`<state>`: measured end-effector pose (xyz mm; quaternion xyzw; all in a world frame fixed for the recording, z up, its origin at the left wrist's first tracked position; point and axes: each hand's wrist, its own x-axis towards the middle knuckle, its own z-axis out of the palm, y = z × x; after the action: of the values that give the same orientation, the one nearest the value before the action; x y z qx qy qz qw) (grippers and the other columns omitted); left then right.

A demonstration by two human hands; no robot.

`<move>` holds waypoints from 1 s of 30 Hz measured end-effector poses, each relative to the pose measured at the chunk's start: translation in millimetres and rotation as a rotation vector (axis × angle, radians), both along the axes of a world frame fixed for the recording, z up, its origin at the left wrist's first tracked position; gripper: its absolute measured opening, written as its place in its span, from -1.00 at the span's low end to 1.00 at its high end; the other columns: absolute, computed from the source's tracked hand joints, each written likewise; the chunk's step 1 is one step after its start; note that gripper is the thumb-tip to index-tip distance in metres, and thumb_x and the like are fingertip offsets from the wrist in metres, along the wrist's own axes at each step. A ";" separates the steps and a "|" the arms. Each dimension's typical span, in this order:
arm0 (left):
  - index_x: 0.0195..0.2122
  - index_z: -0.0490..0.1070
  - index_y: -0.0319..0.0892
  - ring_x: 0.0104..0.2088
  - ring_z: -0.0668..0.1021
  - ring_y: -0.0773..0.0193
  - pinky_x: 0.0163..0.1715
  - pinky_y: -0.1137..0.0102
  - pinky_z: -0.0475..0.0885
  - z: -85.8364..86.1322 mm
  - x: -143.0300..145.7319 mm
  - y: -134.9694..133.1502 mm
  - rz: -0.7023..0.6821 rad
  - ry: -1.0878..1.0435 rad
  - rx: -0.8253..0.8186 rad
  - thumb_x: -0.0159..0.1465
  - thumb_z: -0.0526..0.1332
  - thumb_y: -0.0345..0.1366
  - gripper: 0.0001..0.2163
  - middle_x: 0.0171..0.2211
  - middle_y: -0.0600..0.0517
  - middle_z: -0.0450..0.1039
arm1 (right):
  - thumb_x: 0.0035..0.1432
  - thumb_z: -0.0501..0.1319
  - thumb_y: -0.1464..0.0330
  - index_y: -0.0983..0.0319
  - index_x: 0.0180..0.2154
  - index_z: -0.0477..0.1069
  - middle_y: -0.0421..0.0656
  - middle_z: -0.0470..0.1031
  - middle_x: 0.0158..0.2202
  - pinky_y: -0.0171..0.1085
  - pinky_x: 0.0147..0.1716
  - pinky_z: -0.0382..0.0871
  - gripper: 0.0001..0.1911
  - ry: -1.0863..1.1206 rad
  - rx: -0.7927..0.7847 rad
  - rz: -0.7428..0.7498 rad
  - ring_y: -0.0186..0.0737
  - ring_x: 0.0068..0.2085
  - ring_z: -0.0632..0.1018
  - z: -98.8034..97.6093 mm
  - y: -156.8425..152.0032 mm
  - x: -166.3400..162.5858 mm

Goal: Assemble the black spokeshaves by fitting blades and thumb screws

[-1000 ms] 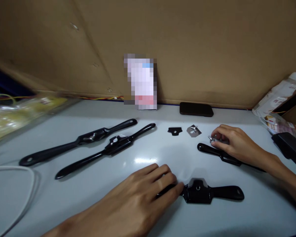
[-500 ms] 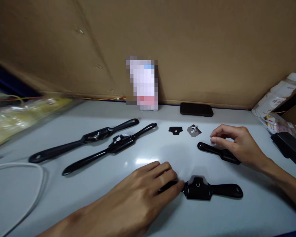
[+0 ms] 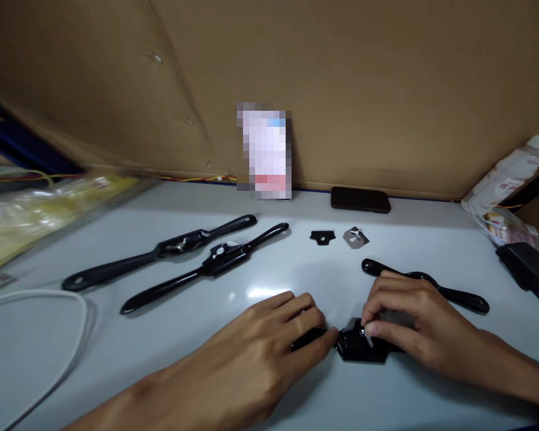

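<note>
In front of me lies a black spokeshave (image 3: 362, 350) with a metal blade under its black cap. My left hand (image 3: 273, 341) is wrapped round its left handle, the fingers closed. My right hand (image 3: 413, 317) pinches a small silver wing screw (image 3: 369, 340) at the hole in the cap, covering the right handle. Whether the screw's thread is in the hole is hidden. Behind my right hand rests a bare black spokeshave body (image 3: 465, 299). Farther back are a loose black cap (image 3: 322, 237) and a blade (image 3: 356, 237) with another wing screw lying on it.
Two spokeshaves, one farther back (image 3: 179, 245) and one nearer (image 3: 224, 257), lie at the left. A dark phone (image 3: 360, 200) lies by the cardboard wall (image 3: 386, 90). A white cable (image 3: 83, 317) and plastic bags (image 3: 49, 215) are left; a bottle (image 3: 507, 173) leans at right.
My right hand has come forward and left from above the bare spokeshave body to the front spokeshave's cap, with the wing screw at its fingertips. My left hand keeps its hold.
</note>
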<state>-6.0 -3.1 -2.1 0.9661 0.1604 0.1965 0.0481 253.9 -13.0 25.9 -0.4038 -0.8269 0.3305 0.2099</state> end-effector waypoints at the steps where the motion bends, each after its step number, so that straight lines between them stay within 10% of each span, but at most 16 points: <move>1: 0.05 0.45 -0.28 -0.24 0.52 0.14 -0.25 0.27 0.52 0.4 0.1 0.1 0.003 -0.001 0.004 0.32 0.02 -0.59 -0.65 -0.23 -0.08 0.52 | 0.29 0.26 0.51 0.22 -0.31 0.47 -0.21 0.52 -0.30 -0.27 -0.21 0.32 -0.89 0.002 0.019 0.000 -0.28 -0.23 0.49 -0.5 -0.2 -0.5; 30: 0.02 0.46 -0.24 -0.30 0.50 0.16 -0.34 0.30 0.48 0.6 -0.4 -2.0 0.011 -0.012 -0.008 0.18 0.08 -0.59 -0.60 -0.26 -0.06 0.49 | 0.43 0.10 0.44 0.22 -0.31 0.40 -0.18 0.48 -0.28 -0.21 -0.18 0.29 -0.79 -0.064 0.107 0.087 -0.23 -0.23 0.42 -7.7 -0.5 -5.7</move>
<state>-6.4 -5.1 -1.5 0.9638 0.1661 0.2021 0.0521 248.2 -13.5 18.3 -0.3659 -0.8664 0.2817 0.1902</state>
